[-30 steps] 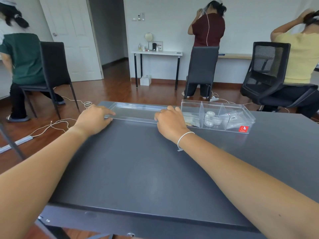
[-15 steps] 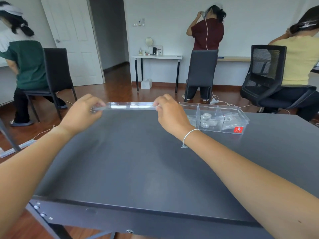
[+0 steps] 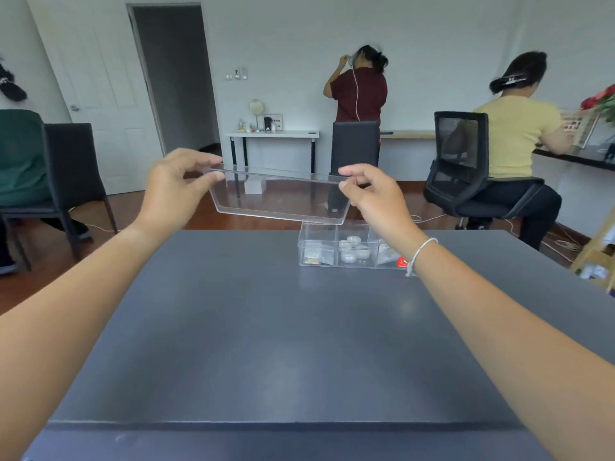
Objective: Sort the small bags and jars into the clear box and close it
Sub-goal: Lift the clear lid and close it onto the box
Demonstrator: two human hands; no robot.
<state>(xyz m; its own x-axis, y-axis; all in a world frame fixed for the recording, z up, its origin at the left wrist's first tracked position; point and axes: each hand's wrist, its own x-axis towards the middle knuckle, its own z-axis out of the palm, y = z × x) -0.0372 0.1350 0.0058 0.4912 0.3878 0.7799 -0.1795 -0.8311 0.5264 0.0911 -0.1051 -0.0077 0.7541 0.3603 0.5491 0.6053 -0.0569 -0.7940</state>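
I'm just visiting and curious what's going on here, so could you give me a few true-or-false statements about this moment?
1. Both hands, left hand and right hand, hold the clear plastic lid in the air. True.
2. The clear compartmented box on the dark grey table is closed. False: it is open.
3. Small round jars sit in its middle compartment. True.
4. The right wrist is bare. False: it wears a white bracelet.

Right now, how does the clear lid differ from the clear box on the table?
The clear lid is held in the air, tilted, by the left hand and right hand; the clear box sits flat on the dark table. The lid is a shallow, empty tray shape; the box is deeper, split into compartments holding small jars and bags. Both are transparent plastic.
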